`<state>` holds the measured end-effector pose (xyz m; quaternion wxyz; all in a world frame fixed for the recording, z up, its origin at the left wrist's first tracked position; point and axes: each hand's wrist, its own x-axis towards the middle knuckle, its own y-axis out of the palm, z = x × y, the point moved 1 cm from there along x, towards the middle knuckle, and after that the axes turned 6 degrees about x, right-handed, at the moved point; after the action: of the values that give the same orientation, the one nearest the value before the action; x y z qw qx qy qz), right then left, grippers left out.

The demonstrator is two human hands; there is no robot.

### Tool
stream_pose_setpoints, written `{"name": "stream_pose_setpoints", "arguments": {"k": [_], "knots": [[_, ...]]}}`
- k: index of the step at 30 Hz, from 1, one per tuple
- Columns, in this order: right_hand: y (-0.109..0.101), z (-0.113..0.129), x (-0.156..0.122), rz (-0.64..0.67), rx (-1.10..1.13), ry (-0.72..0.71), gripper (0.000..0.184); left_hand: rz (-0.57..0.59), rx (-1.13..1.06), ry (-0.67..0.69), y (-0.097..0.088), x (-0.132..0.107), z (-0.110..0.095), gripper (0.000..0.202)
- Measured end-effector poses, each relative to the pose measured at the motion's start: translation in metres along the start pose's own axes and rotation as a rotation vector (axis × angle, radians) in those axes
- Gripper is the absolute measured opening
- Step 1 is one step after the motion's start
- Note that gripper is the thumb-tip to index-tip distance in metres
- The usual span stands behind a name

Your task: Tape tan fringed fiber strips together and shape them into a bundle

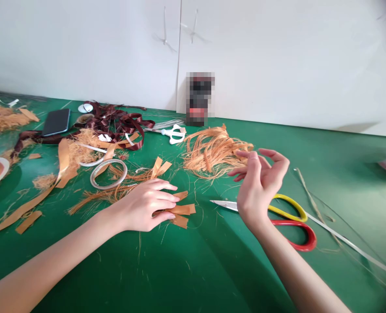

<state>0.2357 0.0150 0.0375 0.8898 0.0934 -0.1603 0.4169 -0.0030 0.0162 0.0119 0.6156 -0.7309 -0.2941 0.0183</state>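
Left hand (pixel 144 206), its grip half-closed on short tan ribbon strips (pixel 181 210) at six o'clock; right hand (pixel 256 182) open and empty — a heap of frayed fibres (pixel 212 152) already at twelve, scissors (pixel 291 221) at four.

left hand (pixel 144 205) on orange strips (pixel 183 209), right hand (pixel 258 184) raised

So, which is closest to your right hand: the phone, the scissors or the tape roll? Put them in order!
From the right hand:
1. Scissors, partly under the wrist.
2. Tape roll, off to the left.
3. Phone, farther left, near the back.
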Motion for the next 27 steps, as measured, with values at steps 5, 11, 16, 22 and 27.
{"name": "stream_pose_setpoints", "arguments": {"k": [5,11,16,22,27], "knots": [[0.0,-0.004,-0.006,0.214,-0.003,0.142,0.019,-0.003,-0.08,-0.075,-0.001,0.004,-0.004,0.015],[-0.006,-0.004,-0.011,0.457,-0.199,0.145,0.026,-0.106,-0.003,-0.164,-0.004,0.01,-0.006,0.02],[-0.025,-0.001,0.002,0.599,-0.597,-0.063,0.024,-0.08,0.031,-0.128,-0.002,0.008,-0.008,0.016],[-0.082,-0.002,0.02,0.777,-1.09,-0.084,0.022,-0.124,0.058,-0.224,0.002,0.001,-0.005,0.008],[-0.138,-0.017,0.031,0.952,-1.427,0.212,0.04,-0.12,0.026,-0.296,0.001,0.006,-0.006,0.013]]}}
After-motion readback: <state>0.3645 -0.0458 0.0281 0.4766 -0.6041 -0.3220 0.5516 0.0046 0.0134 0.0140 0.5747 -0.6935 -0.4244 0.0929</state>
